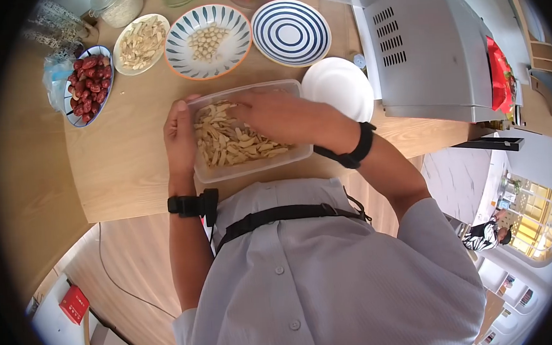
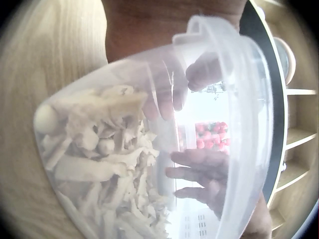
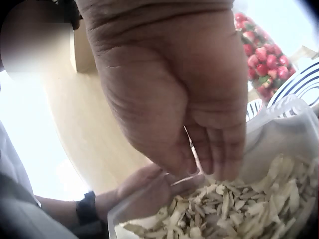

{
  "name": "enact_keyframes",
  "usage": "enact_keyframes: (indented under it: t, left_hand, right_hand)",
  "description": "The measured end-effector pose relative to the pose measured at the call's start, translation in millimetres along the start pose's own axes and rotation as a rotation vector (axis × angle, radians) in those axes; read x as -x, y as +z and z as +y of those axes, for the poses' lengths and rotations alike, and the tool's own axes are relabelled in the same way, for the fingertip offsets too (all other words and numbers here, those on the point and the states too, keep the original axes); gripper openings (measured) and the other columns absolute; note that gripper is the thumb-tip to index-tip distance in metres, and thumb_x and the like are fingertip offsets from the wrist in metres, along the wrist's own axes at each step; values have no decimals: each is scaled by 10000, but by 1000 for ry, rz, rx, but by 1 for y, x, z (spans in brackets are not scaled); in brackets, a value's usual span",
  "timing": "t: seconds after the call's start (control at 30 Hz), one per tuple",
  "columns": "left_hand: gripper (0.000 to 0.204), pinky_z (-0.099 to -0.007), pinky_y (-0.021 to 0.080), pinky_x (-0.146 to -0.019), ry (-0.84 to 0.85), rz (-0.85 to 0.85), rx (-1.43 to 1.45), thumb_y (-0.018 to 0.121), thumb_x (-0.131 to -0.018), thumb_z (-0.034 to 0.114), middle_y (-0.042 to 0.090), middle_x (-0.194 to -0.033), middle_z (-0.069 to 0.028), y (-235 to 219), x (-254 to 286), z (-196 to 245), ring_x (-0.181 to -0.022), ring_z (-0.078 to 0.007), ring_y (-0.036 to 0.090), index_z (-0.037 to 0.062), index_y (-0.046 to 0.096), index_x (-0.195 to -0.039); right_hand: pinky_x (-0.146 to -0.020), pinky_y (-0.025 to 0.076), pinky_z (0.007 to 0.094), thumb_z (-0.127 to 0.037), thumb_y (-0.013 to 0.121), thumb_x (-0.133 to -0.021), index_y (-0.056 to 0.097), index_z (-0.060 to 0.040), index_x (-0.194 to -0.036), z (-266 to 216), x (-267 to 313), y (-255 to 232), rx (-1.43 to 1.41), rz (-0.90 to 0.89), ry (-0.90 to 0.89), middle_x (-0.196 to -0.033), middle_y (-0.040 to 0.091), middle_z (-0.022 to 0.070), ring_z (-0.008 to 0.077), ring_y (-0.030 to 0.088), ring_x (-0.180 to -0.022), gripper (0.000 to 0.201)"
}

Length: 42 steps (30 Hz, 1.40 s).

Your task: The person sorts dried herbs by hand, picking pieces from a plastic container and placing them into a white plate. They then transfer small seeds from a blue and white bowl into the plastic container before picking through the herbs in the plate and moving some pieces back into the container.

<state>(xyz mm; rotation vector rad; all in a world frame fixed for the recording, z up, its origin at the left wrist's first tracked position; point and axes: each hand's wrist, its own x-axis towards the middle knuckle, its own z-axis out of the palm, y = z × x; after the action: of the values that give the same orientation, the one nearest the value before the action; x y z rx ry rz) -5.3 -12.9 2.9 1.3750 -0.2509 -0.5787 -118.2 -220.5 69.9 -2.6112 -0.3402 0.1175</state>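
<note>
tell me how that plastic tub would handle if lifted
The tub probably flexes slightly, its translucent walls looking thin. It is likely light, holding loose, dry-looking slices. Tipping seems unlikely, given its broad, low shape.

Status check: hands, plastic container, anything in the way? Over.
Left hand holds translucent plastic container. Right hand inside, over pale slices. White plate beside container; nothing seen blocking hands.

The head view faces down; nearer wrist views share its tub [image 1: 253,168].
</note>
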Motion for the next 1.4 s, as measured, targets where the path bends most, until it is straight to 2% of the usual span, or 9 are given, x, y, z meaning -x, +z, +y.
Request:
enact_keyframes:
  t: [0.07,0.17,0.27,0.67,0.77,0.87,0.97,1.17,1.4]
  left_hand:
    - [409,-284,524,-913,-10,1,2,461,-1134,329,707,-1097,-57,-1,0,0,-999,-121,640,-12,676,-1204]
    - [406,-286,518,-929,-7,10,-3,456,-1135,325,705,-1099,-57,0,0,2,-1008,-120,634,-8,677,-1204]
    - [405,-286,512,-940,0,-13,-15,449,-1136,323,705,-1102,-54,-3,-1,0,-1015,-117,628,-4,679,-1204]
    - [421,-277,520,-913,-19,12,-41,465,-1131,348,708,-1087,-52,3,3,10,-992,-115,635,-4,682,-1207]
    - [427,-301,514,-971,-32,-26,-36,465,-1131,357,717,-1151,-62,-5,-1,1,-1058,-134,655,1,663,-1259]
    - [434,-305,516,-973,-29,-31,-47,466,-1131,363,719,-1153,-63,-6,-2,-1,-1062,-138,656,-1,663,-1263]
    - [411,-283,522,-918,7,3,-43,462,-1134,336,709,-1091,-52,1,0,4,-1000,-115,638,-2,684,-1203]
    - [436,-311,517,-981,-20,-22,-42,474,-1129,367,720,-1164,-70,-5,-1,1,-1068,-145,659,-2,668,-1256]
    - [404,-300,510,-957,1,-5,-30,452,-1134,320,706,-1137,-65,-3,-1,0,-1039,-129,633,-5,673,-1223]
  right_hand:
    - [-1004,544,451,-69,650,-880,695,-32,-1190,-6,5,20,84,50,19,-1366,632,156,323,580,-1310,315]
    - [-1020,543,447,-85,648,-882,713,-21,-1185,-7,19,27,161,0,-108,-1419,607,135,337,549,-1336,316]
    - [-1032,536,421,-83,646,-874,725,-10,-1175,-9,25,13,154,-196,-43,-1405,626,109,317,549,-1335,319]
    - [-963,550,397,-15,661,-822,729,-22,-1102,-3,35,-24,68,-291,46,-1140,717,116,323,672,-1108,288]
    - [-975,544,409,-21,688,-822,716,-30,-1138,-6,34,-39,-70,-385,198,-1209,695,144,347,646,-1170,318]
    - [-1001,536,416,-28,708,-832,715,-53,-1177,0,35,-22,117,-34,5,-1330,645,166,355,589,-1275,346]
    - [-1020,529,419,-49,730,-820,709,-70,-1221,-8,34,-7,155,-2,23,-1423,593,166,340,524,-1366,402]
    - [-1101,479,440,-102,769,-804,642,-115,-1383,-5,37,0,184,-254,55,-1476,560,126,324,514,-1380,593]
    - [-1140,441,477,-121,708,-840,703,-207,-1299,-17,10,14,114,2,-140,-1506,541,69,308,498,-1398,467]
